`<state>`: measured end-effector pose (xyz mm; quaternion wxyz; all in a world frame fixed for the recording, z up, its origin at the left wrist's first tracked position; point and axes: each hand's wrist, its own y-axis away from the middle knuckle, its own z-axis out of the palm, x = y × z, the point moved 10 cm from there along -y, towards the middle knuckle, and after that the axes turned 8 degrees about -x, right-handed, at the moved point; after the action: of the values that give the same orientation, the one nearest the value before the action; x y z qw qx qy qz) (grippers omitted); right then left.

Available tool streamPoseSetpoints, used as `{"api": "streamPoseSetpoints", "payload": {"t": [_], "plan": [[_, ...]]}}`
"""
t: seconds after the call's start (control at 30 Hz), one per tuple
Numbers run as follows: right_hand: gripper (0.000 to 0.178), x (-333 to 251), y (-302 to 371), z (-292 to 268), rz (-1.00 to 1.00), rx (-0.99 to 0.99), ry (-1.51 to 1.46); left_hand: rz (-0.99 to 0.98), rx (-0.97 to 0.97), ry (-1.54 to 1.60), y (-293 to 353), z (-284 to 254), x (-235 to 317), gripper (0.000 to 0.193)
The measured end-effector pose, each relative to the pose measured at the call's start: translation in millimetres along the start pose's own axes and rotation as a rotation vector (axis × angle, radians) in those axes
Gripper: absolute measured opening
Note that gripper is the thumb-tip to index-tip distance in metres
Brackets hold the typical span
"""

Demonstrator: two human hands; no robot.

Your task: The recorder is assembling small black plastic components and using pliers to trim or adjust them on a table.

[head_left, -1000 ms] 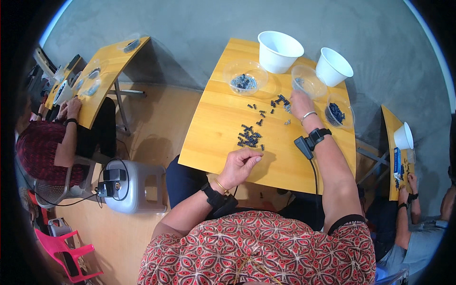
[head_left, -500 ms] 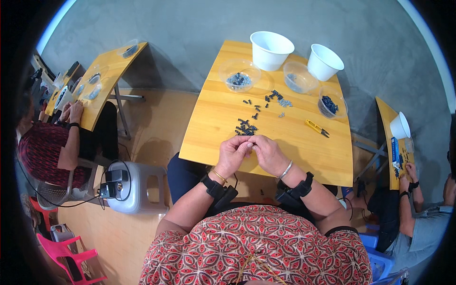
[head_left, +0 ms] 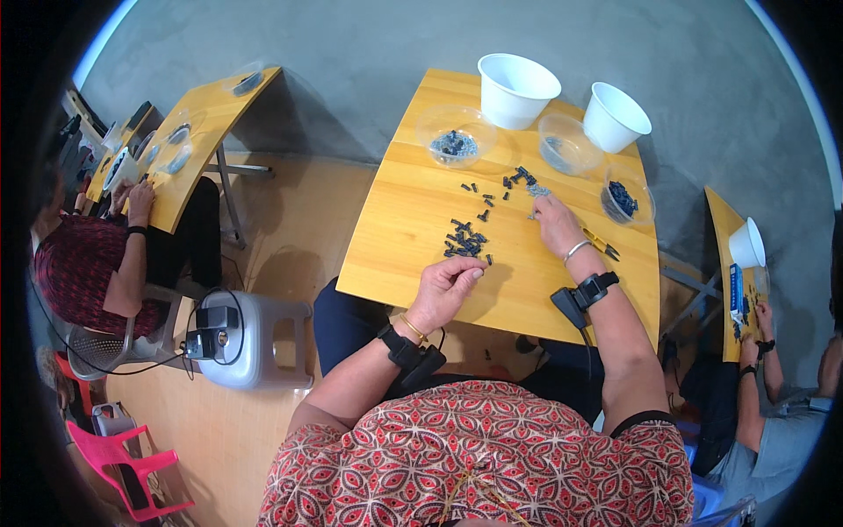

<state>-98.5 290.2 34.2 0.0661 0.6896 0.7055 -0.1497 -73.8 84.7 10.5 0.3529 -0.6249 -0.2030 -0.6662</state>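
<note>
My left hand (head_left: 448, 292) is closed in a pinch near the table's front edge, with a small dark plastic piece (head_left: 489, 260) at its fingertips. Just beyond it lies a loose pile of similar dark pieces (head_left: 465, 239). Farther right, my right hand (head_left: 558, 227) reaches to a little heap of small grey pieces (head_left: 538, 191). Its fingers are bunched downward at the heap's near side, and whatever they hold is hidden. Yellow-handled thread snips (head_left: 601, 243) lie beside my right wrist. More dark pieces (head_left: 520, 176) lie next to the grey heap.
Clear tubs hold mixed pieces (head_left: 454, 144), grey pieces (head_left: 557, 156) and dark pieces (head_left: 622, 200). Two white tubs (head_left: 520, 91) stand at the table's far edge. Co-workers sit at tables (head_left: 206, 119) on both sides. A grey stool (head_left: 255, 338) stands at left.
My hands were together over the near edge and have parted. The right one has moved forward and right to the grey pieces. My left hand stays near the front edge, slightly lower.
</note>
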Motion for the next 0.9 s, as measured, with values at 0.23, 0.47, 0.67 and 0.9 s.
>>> {"api": "streamPoseSetpoints", "payload": {"t": [0.23, 0.47, 0.67, 0.9], "plan": [[0.013, 9.9, 15.7, -1.1, 0.178, -0.019, -0.073, 0.058, -0.016, -0.081, -0.6, -1.0, 0.5, 0.012], [0.013, 9.2, 31.6, -11.1, 0.169, 0.115, -0.034, 0.042, -0.019, -0.140, 1.0, 1.6, 3.0, 0.012], [0.016, 25.6, 45.4, -6.4, 0.160, 0.166, -0.238, 0.046, -0.016, -0.139, -0.5, -0.2, -2.8, 0.012], [0.014, 17.1, 48.5, -9.1, 0.113, 0.228, -0.208, 0.085, -0.040, -0.195, -2.3, 2.8, 4.2, 0.013]]}}
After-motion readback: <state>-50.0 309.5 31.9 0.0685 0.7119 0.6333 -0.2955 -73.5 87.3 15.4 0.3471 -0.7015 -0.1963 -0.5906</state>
